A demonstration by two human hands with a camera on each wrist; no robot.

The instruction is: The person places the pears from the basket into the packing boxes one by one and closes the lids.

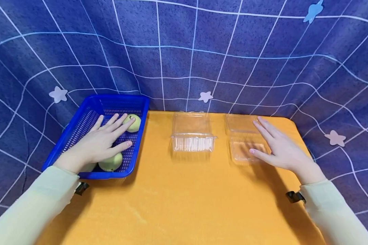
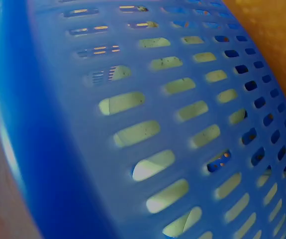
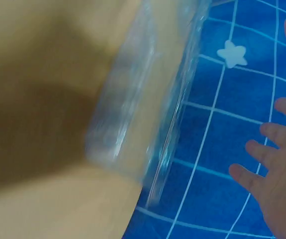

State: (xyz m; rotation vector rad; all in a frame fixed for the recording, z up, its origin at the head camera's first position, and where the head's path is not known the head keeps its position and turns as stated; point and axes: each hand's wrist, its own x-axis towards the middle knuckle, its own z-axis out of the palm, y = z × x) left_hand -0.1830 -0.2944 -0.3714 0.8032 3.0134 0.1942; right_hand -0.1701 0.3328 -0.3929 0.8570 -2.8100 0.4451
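Note:
My left hand (image 1: 99,143) is spread flat, fingers straight, above a blue slotted plastic basket (image 1: 107,175) at the left. Inside lie round pale-green fruits: one (image 1: 135,125) by the fingertips, another (image 1: 111,164) below the thumb, and part of a third (image 1: 89,167) under the wrist. In the left wrist view, the basket wall (image 2: 103,189) shows fruit through its slots. My right hand (image 1: 282,149), fingers extended and holding nothing, is over the right edge of a clear plastic clamshell box (image 1: 243,151) with its lid folded back. The right wrist view shows a clear box (image 3: 128,104), blurred.
A second clear clamshell box (image 1: 192,144) stands mid-table near the back edge, its lid (image 1: 191,123) raised behind. An orange cloth covers the table (image 1: 178,197). Behind hangs a blue curtain (image 1: 178,61) with white grid lines and stars.

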